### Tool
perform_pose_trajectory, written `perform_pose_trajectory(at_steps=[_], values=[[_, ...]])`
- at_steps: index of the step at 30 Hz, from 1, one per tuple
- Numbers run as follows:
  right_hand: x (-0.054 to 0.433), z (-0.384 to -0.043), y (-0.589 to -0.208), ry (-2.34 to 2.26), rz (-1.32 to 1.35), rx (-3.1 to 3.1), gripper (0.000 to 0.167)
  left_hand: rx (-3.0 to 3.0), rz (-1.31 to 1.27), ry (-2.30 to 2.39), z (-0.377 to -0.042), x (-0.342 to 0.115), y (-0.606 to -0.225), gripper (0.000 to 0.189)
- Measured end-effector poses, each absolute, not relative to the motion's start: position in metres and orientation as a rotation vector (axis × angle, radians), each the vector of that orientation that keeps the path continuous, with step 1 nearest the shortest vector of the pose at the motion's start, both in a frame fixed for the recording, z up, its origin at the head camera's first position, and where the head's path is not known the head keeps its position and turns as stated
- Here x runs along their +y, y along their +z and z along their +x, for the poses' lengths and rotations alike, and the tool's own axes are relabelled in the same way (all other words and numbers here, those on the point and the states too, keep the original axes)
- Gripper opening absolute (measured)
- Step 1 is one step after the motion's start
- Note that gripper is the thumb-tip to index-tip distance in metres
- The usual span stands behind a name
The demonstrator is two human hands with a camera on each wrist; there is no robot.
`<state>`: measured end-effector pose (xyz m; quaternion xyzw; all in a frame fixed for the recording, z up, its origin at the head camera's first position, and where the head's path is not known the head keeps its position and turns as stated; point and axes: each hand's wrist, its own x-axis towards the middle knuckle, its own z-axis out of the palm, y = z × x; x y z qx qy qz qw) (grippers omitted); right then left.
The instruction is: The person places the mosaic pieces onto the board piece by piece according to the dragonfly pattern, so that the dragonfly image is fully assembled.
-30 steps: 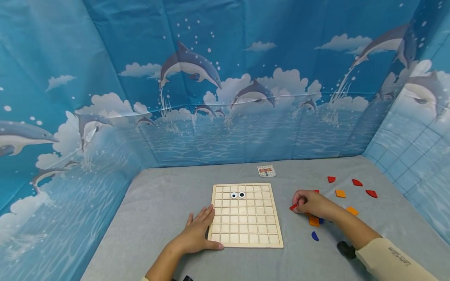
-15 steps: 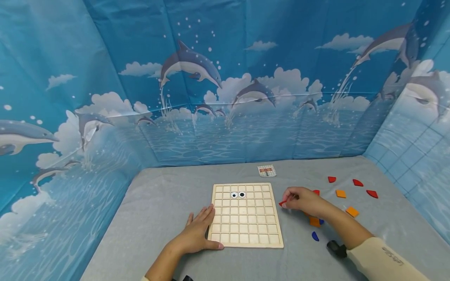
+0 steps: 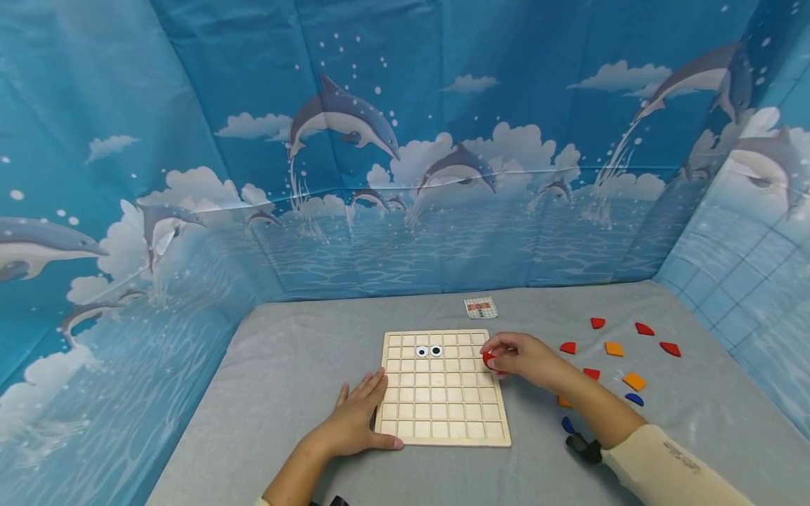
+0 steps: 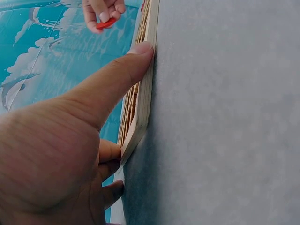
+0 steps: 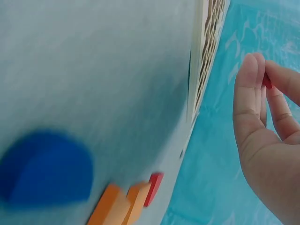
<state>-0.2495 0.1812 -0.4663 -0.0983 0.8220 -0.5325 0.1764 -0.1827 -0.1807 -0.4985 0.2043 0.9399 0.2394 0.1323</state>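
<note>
A square wooden grid board [image 3: 446, 395] lies on the grey cloth, with two round eye pieces [image 3: 429, 351] in its upper cells. My left hand [image 3: 356, 423] rests at the board's lower left corner. Its fingers lie along the left edge and the thumb [image 4: 112, 75] is on the near rim. Between thumb and fingertips my right hand [image 3: 520, 358] pinches a small red tile [image 3: 488, 360], held over the board's right edge. In the left wrist view this red tile [image 4: 107, 23] shows above the board; fingers mostly cover the red tile [image 5: 267, 81] in the right wrist view.
Loose tiles are scattered right of the board: several red ones [image 3: 643, 328], orange squares [image 3: 635, 381] and blue half-rounds [image 3: 634, 399]. Some lie beneath or beside my right forearm. A small printed pattern card [image 3: 481, 307] lies behind the board. A dolphin-print curtain [image 3: 405, 232] encloses the table.
My right hand has carried the red tile leftward from among the loose pieces to the board's right edge, uncovering some red and blue tiles. The left hand stays put.
</note>
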Motion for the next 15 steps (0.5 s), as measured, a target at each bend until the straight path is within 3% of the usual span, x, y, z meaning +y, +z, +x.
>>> perform_pose_trajectory(at_steps=[15], values=[[0.144, -0.262, -0.467, -1.549, -0.346, 2.302, 0.023, 2.729, 0.597, 0.689, -0.184, -0.182, -0.500, 0.121]])
